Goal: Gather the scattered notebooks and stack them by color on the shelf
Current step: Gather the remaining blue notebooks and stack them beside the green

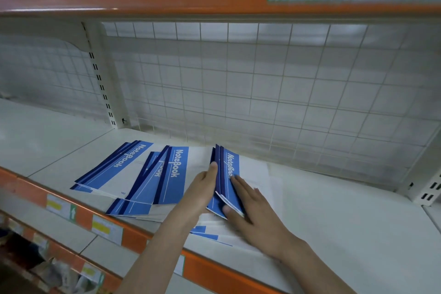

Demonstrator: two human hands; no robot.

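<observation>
Your right hand lies flat, fingers straight, on a small bundle of blue notebooks tilted on the shelf; your left hand presses straight fingers against its left edge. More blue notebooks lie fanned farther left.

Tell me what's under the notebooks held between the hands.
Under the held notebooks lie flat white-and-blue notebooks on the shelf. Left hand and right hand cover the middle; their number is hidden.
</observation>
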